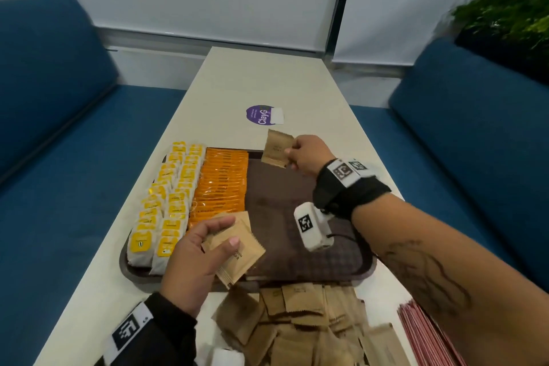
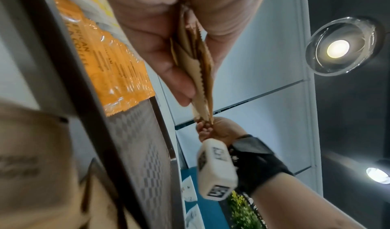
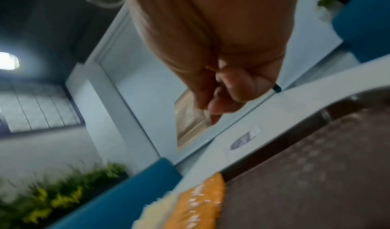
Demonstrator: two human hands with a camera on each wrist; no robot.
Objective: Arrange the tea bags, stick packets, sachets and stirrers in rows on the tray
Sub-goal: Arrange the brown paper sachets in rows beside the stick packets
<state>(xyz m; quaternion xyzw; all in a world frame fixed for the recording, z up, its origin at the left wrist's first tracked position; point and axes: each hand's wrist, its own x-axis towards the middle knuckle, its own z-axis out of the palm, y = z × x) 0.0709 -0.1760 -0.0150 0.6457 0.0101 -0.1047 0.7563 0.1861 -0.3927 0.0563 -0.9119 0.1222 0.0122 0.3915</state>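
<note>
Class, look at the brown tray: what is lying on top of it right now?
On the tray: two rows of yellow tea bags at its left, then a row of orange stick packets. The rest is bare mat. The left hand covers part of the near edge.

R hand [image 3: 223, 91] grip on sachet [image 3: 191, 121] above brown tray [image 3: 316, 174], orange packets [image 3: 202, 204].

Tray [image 1: 367, 264]: 1, brown.
Tea bags [image 1: 166, 202], yellow-and-white: 2 rows along the tray's left side; overlapped, so the exact count cannot be told.
Stick packets [image 1: 219, 184], orange: 1 row beside them, tightly overlapped, uncountable.
Brown sachets: 1 single sachet [image 1: 277, 149] held above the tray's far edge; 1 small bunch [image 1: 237, 249] of several, number unclear; 1 loose pile [image 1: 300, 321] on the table, too jumbled to count.
Stirrers [image 1: 427, 333], red: 1 bundle, partly out of view.
</note>
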